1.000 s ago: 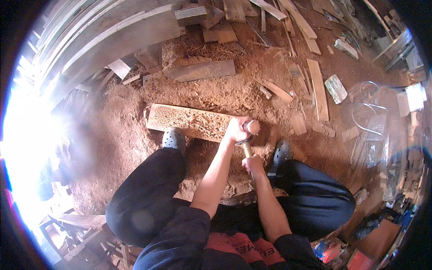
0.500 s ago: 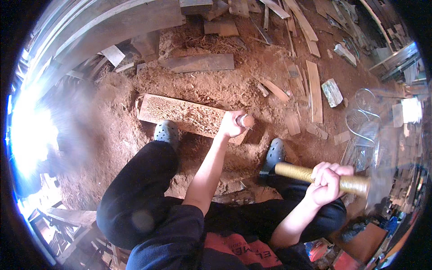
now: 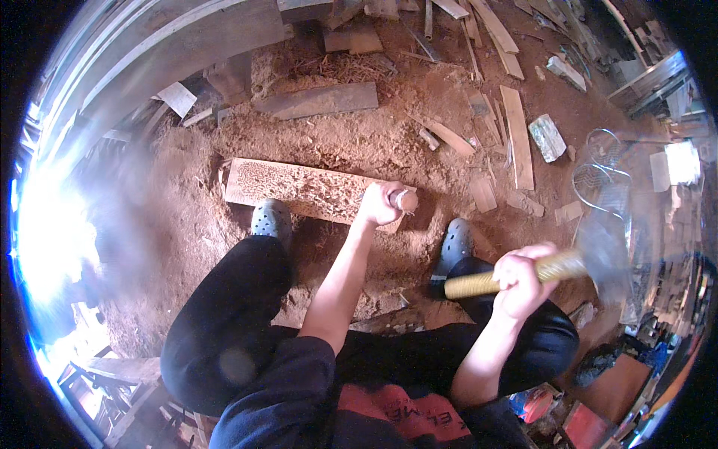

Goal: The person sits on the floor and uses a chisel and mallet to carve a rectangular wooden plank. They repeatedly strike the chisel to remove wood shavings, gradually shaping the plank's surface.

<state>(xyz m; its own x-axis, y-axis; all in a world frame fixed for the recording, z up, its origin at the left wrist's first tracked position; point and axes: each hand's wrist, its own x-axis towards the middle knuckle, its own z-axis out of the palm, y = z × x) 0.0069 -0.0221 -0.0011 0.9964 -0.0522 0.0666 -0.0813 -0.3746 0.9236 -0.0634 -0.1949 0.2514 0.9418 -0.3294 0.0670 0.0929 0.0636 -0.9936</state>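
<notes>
My left hand (image 3: 381,204) is closed around an upright chisel, whose round wooden handle end (image 3: 406,200) points up at me; its blade is hidden below the fist. It stands at the right end of a pale wooden board (image 3: 288,184), whose top is covered with small carved pits and chips. My right hand (image 3: 521,280) is wrapped around the yellow handle (image 3: 471,285) of a hammer, held raised to the right, apart from the chisel. The hammer's grey head (image 3: 607,260) is smeared by motion.
My grey clogs (image 3: 271,219) stand near the board, one at its near edge. Loose wooden strips (image 3: 516,138) and offcuts litter the earthen floor to the right. A dark plank (image 3: 321,100) lies beyond the board. A wire-framed object (image 3: 602,176) is at far right.
My right hand has risen with the hammer, its handle now tilted up toward the head. My left hand keeps its grip on the chisel. The view has shifted slightly.
</notes>
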